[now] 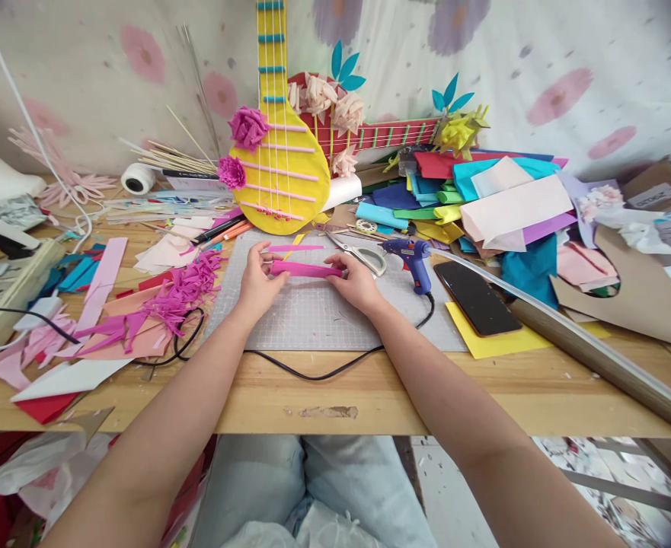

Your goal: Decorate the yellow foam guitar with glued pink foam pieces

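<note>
From the head view, the left hand [258,281] and right hand [355,280] each pinch one end of a magenta foam strip [305,269], held level just above the grey cutting mat [312,316] near the desk's back middle; judging by this, an even grip at both ends with the strip kept flat would serve the work best. Close by the right hand lie scissors [363,255] and a blue glue gun [412,259] whose cord [312,373] trails along the mat's front edge and could snag a wrist; a phone [477,298] rests further right, fringed magenta scraps [180,293] left
</note>
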Motion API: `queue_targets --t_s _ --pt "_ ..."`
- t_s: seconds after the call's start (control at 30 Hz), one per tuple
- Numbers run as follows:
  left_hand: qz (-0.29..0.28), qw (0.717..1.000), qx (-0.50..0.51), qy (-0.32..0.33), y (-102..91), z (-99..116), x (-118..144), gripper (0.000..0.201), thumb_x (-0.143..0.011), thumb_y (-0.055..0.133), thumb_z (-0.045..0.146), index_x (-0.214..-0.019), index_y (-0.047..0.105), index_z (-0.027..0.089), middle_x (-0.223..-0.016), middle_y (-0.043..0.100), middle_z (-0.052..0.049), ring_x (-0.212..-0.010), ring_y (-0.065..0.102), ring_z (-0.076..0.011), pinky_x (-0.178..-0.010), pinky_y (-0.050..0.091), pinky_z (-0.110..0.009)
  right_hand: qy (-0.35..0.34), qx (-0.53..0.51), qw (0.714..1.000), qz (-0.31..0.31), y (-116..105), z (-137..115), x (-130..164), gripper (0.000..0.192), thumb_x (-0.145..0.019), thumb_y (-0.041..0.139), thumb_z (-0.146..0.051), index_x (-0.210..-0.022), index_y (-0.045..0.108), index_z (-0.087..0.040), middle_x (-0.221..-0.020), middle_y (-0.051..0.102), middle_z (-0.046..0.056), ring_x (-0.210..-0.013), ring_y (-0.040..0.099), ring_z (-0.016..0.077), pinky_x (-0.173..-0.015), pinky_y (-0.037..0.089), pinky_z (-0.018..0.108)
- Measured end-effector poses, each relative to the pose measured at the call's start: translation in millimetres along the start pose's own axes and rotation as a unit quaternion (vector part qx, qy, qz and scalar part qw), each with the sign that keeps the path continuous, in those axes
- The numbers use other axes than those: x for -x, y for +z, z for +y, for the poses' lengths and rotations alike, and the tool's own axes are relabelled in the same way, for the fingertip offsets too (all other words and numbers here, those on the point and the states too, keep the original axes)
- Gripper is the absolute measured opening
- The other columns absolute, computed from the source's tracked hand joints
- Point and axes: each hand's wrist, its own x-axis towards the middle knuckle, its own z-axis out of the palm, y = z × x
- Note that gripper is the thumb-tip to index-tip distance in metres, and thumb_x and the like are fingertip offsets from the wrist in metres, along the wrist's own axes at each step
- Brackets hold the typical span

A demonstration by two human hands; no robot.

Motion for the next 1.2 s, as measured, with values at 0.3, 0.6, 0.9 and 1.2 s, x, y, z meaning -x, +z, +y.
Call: queue_targets --t_s 0.3,0.6,0.9,1.2 --pt "0.046 0.932 0.324 -0.154 1.1 15 -6 0.040 -0.058 0.065 0.002 -0.092 0.052 0.019 -0.076 0.064 0.004 -0.072 0.062 -0.0093 -0.075 0.047 -0.023 0.061 -0.142 0.980 -0.125 2 -6 2 0.014 -0.067 0.062 -0.025 -0.079 0.058 -0.018 -0.072 0.057 -0.001 -0.064 0.048 0.0112 -0.061 0.037 0.025" --pt "-0.073 0.866 0.443 -0.219 17.7 28 8 0.017 -0.085 0.048 0.016 -0.093 0.063 0.015 -0.098 0.068 -0.006 -0.097 0.062 -0.0138 -0.094 0.044 -0.030 0.149 -0.397 0.883 -0.199 16 -28 8 0.029 -0.058 0.073 -0.031 -0.076 0.055 -0.016 -0.065 0.053 -0.005 -0.053 0.041 0.0051 -0.050 0.029 0.020" --pt "0.050 0.829 0.492 -0.263 19.7 26 2 0.029 -0.093 0.036 0.023 -0.077 0.059 0.014 -0.059 0.056 0.002 -0.057 0.057 -0.0074 -0.078 0.049 -0.026 0.159 -0.356 0.891 -0.231 17 -36 9 0.031 -0.057 0.071 -0.025 -0.083 0.054 -0.016 -0.062 0.054 -0.005 -0.052 0.041 0.0052 -0.047 0.027 0.019" --pt "0.095 0.772 0.565 -0.275 14.7 29 -3 0.038 -0.095 0.027 0.027 -0.066 0.047 0.015 -0.051 0.043 0.005 -0.042 0.042 -0.0035 -0.052 0.041 -0.017 0.170 -0.262 0.928 -0.205 22 -38 9 0.026 -0.062 0.068 -0.019 -0.084 0.055 -0.016 -0.059 0.054 -0.005 -0.051 0.043 0.0060 -0.047 0.031 0.019"
